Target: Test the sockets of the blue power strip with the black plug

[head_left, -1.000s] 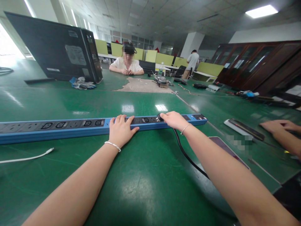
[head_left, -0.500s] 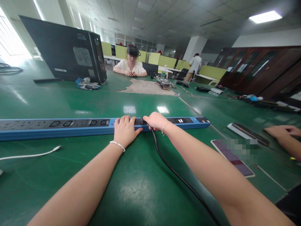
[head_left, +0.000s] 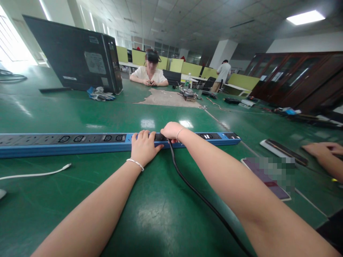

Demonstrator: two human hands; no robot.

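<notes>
Head view: left hand lying over blue power strip, fingers slightly spread, thumb on front side. Right hand gripping black plug at strip's sockets, cord trailing toward desk's near edge. Phone near desk's right side.

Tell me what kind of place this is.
Probably an office used as a workroom: yellow-green desk partitions, dark glass-fronted cabinets, and a long green worktable with a power strip.
</notes>
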